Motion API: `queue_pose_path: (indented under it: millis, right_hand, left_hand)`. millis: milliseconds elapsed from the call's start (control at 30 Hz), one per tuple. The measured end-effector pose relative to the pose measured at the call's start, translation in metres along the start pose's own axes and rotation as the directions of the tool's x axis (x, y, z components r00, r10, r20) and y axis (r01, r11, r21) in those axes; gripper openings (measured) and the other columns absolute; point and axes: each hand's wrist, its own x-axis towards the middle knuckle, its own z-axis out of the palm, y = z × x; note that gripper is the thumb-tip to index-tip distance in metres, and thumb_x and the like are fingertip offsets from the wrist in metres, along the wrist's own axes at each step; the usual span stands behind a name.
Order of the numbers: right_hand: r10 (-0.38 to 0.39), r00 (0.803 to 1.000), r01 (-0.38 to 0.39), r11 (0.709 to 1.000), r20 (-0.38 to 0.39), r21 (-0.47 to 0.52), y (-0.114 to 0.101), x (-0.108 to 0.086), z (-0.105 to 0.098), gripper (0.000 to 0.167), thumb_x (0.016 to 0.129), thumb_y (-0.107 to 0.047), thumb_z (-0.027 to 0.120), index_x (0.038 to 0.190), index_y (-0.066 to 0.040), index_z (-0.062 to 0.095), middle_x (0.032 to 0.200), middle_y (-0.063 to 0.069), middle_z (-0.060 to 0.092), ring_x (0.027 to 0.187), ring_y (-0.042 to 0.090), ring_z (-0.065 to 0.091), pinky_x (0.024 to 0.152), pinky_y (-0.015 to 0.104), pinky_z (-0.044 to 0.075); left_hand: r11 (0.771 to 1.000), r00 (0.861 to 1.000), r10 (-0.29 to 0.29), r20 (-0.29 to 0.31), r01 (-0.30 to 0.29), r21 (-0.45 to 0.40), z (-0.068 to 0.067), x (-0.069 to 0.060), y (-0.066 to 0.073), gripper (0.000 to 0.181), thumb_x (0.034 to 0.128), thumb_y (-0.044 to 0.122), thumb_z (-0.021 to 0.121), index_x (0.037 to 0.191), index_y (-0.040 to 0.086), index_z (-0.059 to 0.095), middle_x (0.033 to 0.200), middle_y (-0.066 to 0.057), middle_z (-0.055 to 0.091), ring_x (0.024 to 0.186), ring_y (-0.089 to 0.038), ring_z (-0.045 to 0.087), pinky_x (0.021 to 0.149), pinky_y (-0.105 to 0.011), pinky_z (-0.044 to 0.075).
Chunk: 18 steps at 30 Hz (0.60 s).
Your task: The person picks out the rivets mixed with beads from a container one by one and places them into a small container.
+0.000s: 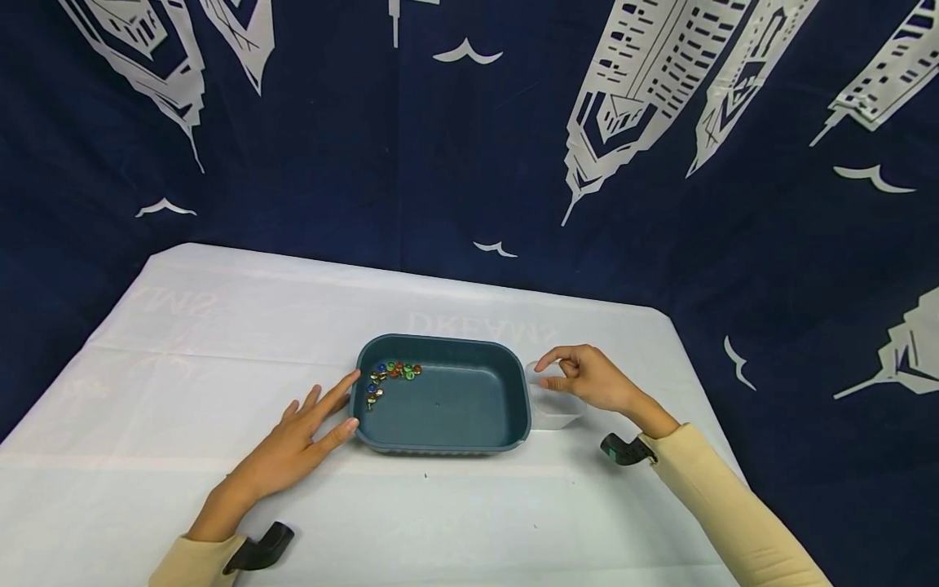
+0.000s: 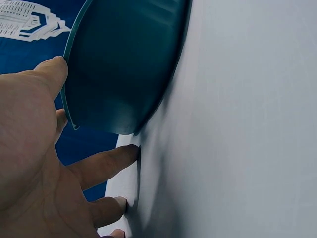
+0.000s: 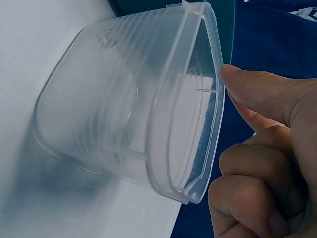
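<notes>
Clear plastic tub, standing upright just beside the right end of the blue-green tray on the counter, looks likely to handle as light and slightly springy, a bit slippery on its smooth faces. Best hold would be two opposite walls just under the rim, where the thicker band should flex least; a hard squeeze lower down might bow the sides. It is see-through, with fine ribs around the walls, rounded corners and a small tab at the rim.

Glossy beads, red, green, blue and gold, lie scattered inside the tray's left far corner (small, and probably hard and slick to pick up). The hands are well apart. The left hand has its fingers spread, thumb and a fingertip against the tray's left end. The right hand is bent over the tub at the tray's right; whether it pinches anything I cannot tell.
</notes>
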Motion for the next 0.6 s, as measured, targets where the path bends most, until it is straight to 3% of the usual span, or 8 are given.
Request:
queue_pose_path:
  millis: [600]
  right_hand:
    - [-0.008,1.000,0.008,1.000,-0.012,0.004,-0.0037,0.0076,0.0032,0.016,0.087,-0.014,0.079,0.102,-0.011,0.074,0.057,-0.008,0.021,0.052,0.006,0.021,0.062,0.023,0.039]
  left_hand:
    - [1.000,1.000,0.003,-0.008,-0.003,0.007,0.0002,-0.0007,0.0014,0.066,0.1033,0.044,0.053,0.160,0.040,0.019,0.147,-0.020,0.052,0.146,-0.061,0.010,0.109,-0.080,0.003]
